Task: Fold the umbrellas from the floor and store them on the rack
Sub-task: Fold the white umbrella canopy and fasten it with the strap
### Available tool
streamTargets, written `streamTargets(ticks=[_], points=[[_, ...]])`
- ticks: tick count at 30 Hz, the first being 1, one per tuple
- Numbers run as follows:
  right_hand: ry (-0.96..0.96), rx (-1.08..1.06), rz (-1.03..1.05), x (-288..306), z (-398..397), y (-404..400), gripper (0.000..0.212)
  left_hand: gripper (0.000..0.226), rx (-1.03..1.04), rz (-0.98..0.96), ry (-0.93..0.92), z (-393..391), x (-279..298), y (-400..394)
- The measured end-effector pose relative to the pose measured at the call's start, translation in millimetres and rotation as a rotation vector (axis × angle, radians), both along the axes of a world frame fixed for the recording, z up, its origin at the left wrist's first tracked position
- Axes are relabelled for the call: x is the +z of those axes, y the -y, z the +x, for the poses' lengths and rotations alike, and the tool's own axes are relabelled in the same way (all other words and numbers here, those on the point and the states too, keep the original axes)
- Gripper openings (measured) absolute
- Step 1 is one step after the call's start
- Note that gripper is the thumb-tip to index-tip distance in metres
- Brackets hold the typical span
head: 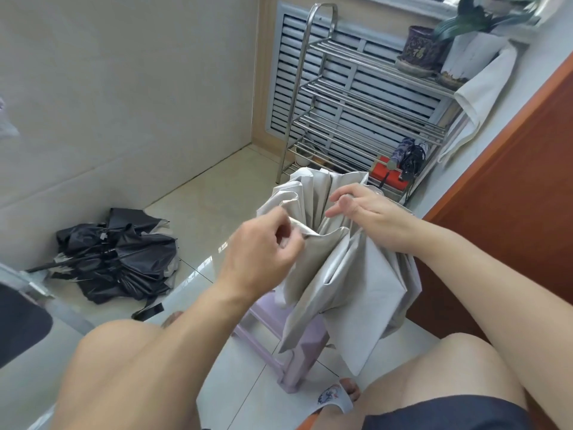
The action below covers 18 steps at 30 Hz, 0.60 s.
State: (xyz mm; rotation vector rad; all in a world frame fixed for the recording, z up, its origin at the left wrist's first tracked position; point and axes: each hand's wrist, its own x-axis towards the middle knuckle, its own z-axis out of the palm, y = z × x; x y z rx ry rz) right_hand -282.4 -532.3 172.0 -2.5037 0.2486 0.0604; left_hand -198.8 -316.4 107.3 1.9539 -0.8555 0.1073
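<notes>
Pale floor tiles [217,193] lie beneath the grey umbrella [341,274], held upright over a lilac stool [297,352], its long axis vertical, the left hand [260,256] pinching a canopy fold while the right hand [369,212] grips the gathered top, rack [356,97] directly beyond.

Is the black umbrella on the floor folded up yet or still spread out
Not folded. The black umbrella lies crumpled and loose on the floor tiles, its fabric spread and ribs sticking out.

A lilac plastic stool [305,346] stands on the tiled floor [217,187]; potted plants [421,48] sit high up.
</notes>
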Motion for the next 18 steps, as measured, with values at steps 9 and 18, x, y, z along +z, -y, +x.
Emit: streamTargets(ticks=[9, 18], points=[[0.006, 0.022, -0.076, -3.8, 2.7, 3.1, 0.026, 0.040, 0.058, 0.045, -0.115, 4.3, -31.5, 9.5], [0.027, 0.032, -0.011, -4.8, 8.1, -11.6, 0.044, 0.022, -0.117, -0.146, 0.156, 9.6, -20.6, 23.7]])
